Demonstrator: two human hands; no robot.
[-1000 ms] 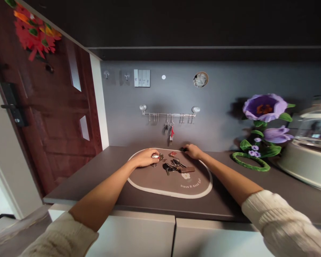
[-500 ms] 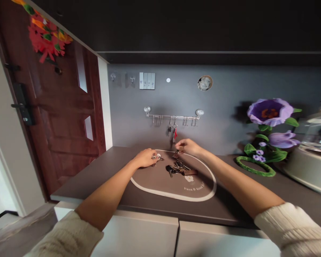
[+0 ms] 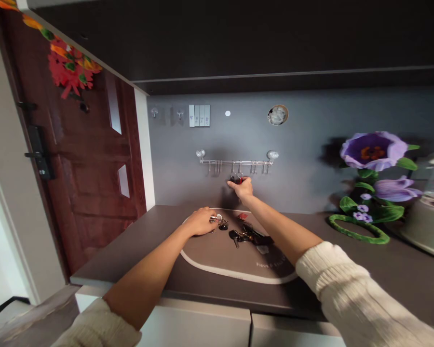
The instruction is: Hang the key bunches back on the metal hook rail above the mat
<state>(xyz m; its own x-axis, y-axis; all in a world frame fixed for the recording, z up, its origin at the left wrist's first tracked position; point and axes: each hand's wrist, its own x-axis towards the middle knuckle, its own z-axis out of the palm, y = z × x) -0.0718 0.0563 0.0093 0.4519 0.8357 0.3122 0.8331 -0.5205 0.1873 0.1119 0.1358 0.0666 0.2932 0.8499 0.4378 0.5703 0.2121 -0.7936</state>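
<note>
My left hand point(image 3: 199, 221) rests on the oval brown mat point(image 3: 217, 255), fingers closed on a silver key ring with keys point(image 3: 218, 221). My right hand point(image 3: 243, 188) is raised to the wall hook rail point(image 3: 236, 162), its fingers pinched around the keys with a red tag point(image 3: 237, 180) that hang there. More key bunches point(image 3: 246, 233) lie on the mat between my arms, with a small red fob point(image 3: 242, 216) behind them.
A dark countertop point(image 3: 130, 246) carries the mat. A purple artificial flower point(image 3: 372, 154) with a green loop stands at the right, beside a glass-lidded pot point(image 3: 425, 217). A wooden door point(image 3: 79, 159) is at the left. Light switches point(image 3: 199, 115) sit above the rail.
My right hand has lifted off the mat and moved up to the hanging keys on the rail. My left hand stays on its key ring.
</note>
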